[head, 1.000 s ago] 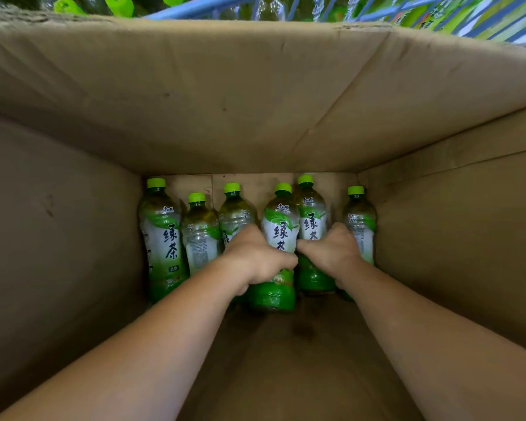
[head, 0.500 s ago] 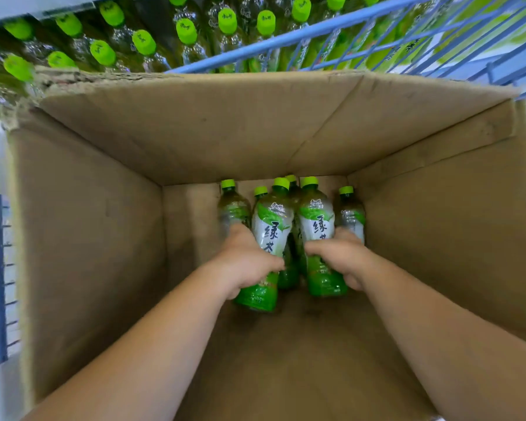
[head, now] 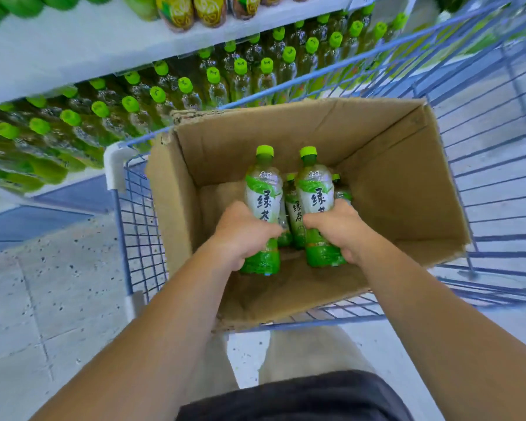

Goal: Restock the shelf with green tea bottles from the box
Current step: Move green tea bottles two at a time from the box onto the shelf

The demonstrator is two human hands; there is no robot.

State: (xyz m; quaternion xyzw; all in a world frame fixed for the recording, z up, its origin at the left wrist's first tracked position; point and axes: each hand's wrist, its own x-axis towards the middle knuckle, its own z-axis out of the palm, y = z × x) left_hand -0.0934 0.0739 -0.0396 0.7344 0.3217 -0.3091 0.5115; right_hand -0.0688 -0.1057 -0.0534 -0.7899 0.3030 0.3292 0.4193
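Now: lift | left hand (head: pixel 240 235) grips bottle (head: pixel 263 208), right hand (head: pixel 337 229) grips another above box (head: pixel 407 189) | raise straight, clear rim, then swing to shelf (head: pixel 73 53) beyond box

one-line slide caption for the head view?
Left hand and right hand each grip a green tea bottle over the cardboard box in a cart.

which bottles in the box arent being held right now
The two bottles low in the box, between and behind the lifted pair. The left hand and right hand each grip a raised bottle.
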